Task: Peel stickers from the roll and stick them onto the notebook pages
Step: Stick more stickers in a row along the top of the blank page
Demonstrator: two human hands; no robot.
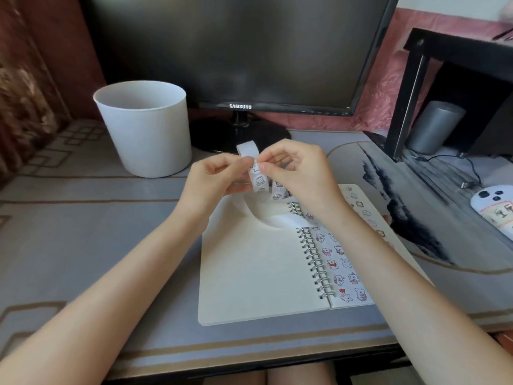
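Observation:
A spiral notebook (258,276) lies open on the desk; its left page is blank and its right page carries several small cartoon stickers (344,273). Above its top edge both hands hold a white sticker strip (259,180) printed with little figures. My left hand (216,177) grips the strip from the left. My right hand (297,169) pinches a sticker at the strip's upper part with thumb and forefinger. A loop of empty white backing (266,215) hangs down onto the notebook. The rest of the roll is hidden behind my right hand.
A white bucket (144,129) stands at the back left. A dark monitor (236,51) on its round stand (238,134) fills the back. To the right lie a printed mat (416,207), a white remote (497,209), a grey cylinder (433,126) and a black shelf (458,51).

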